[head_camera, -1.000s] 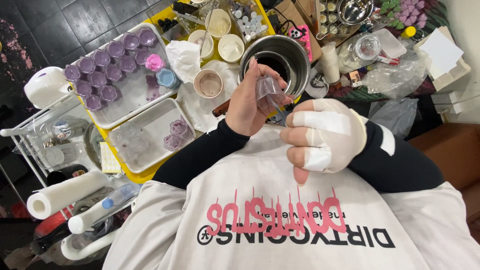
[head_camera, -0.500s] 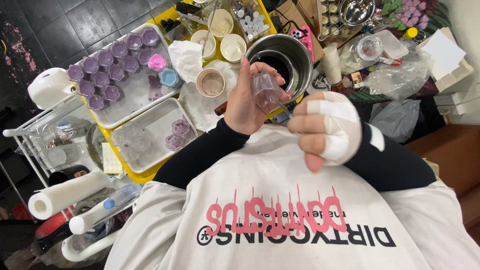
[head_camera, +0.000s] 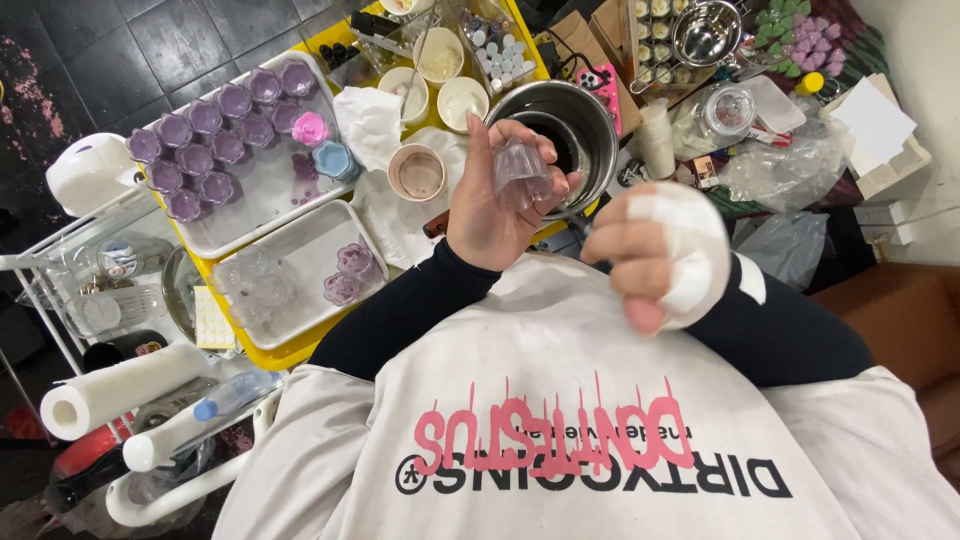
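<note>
Clear cup held up over the steel pot

The left hand (head_camera: 490, 215) grips a small clear cup (head_camera: 520, 170) in its fingers — the steel pot (head_camera: 560, 135) lies just behind at 1 o'clock; the right hand (head_camera: 660, 255), wrapped in white, hangs curled at 3 o'clock — holding nothing visible.

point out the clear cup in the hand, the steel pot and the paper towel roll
clear cup (head_camera: 520, 168), head view, its see-through side wall
steel pot (head_camera: 590, 125), head view, right rim
paper towel roll (head_camera: 125, 388), head view, middle of the roll

Left hand (head_camera: 490, 205) partly hides clear cup (head_camera: 520, 175).
</note>
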